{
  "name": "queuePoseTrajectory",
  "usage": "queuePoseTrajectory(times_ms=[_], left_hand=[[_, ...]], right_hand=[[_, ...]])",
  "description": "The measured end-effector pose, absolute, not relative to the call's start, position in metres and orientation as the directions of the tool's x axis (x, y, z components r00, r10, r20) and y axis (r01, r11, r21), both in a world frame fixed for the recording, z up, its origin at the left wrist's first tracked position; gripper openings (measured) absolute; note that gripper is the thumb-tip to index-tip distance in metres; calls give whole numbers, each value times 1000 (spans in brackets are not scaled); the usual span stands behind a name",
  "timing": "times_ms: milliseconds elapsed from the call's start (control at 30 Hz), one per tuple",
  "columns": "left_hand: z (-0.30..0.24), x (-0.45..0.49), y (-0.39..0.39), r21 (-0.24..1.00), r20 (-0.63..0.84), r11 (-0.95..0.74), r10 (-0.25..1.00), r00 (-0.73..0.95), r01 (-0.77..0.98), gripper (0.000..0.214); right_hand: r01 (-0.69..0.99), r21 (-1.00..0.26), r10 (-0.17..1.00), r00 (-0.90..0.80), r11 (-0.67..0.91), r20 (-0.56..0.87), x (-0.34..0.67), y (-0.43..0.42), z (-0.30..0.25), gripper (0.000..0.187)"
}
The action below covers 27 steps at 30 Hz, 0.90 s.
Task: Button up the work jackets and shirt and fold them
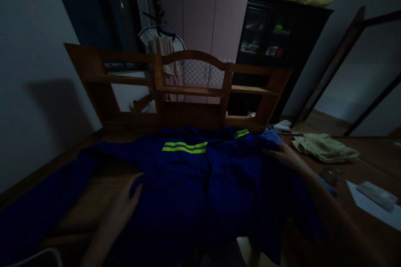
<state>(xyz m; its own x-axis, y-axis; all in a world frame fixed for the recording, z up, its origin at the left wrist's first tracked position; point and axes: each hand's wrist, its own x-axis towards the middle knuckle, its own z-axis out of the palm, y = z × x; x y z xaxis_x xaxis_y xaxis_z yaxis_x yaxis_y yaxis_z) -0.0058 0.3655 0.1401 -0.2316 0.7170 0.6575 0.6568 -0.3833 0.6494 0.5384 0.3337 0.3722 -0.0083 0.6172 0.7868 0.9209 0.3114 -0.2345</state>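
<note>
A dark blue work jacket (181,183) with yellow-green reflective strips lies spread on a wooden desk (94,192), one sleeve stretched to the left. My left hand (127,196) rests at the jacket's left side edge, thumb and fingers apart with blue cloth between them. On the other side, my right hand (283,156) lies on the jacket near the right shoulder, fingers stretched over the cloth. The dim light hides some of the fingertips. Folds of the jacket's lower part hang toward me over the near edge.
A wooden shelf rack (191,91) stands along the desk's back. At right are a folded pale green cloth (324,147), a glass jar (330,175) and a clear packet (377,195) on white paper. Behind are a coat stand (158,12), a pink wardrobe (200,16) and a dark cabinet (278,37).
</note>
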Motion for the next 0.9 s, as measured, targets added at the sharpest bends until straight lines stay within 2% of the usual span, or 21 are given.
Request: queuePoseTrajectory(times_ms=[133,267,367,467,567,667,733,833,900], left_hand=[[144,-6,370,644,703,-417,654,-281,641,40],[164,-5,370,644,730,-396,574,-370,655,38],[190,-6,368,625,744,-341,534,-402,702,38],[215,-8,375,554,787,-273,481,-387,786,40],[229,-8,393,502,804,-192,464,-372,843,46],[231,-5,407,470,758,-119,562,-331,875,47],[230,-2,404,449,725,-45,601,-335,892,45],[232,14,374,403,762,42,538,-360,914,48],[233,37,344,361,825,-43,481,-298,931,48]], right_hand=[[942,-180,639,-45,283,768,536,338,398,30],[974,-72,530,-54,214,846,520,350,420,33],[984,-59,469,-28,169,883,506,368,440,34],[995,-51,444,7,85,896,492,389,457,38],[998,3,522,29,-60,853,479,408,459,45],[991,69,649,24,-118,761,471,418,443,48],[989,91,691,15,-118,723,470,419,426,46],[982,123,710,16,-144,704,471,410,401,41],[977,146,676,-3,-155,737,466,394,387,46]])
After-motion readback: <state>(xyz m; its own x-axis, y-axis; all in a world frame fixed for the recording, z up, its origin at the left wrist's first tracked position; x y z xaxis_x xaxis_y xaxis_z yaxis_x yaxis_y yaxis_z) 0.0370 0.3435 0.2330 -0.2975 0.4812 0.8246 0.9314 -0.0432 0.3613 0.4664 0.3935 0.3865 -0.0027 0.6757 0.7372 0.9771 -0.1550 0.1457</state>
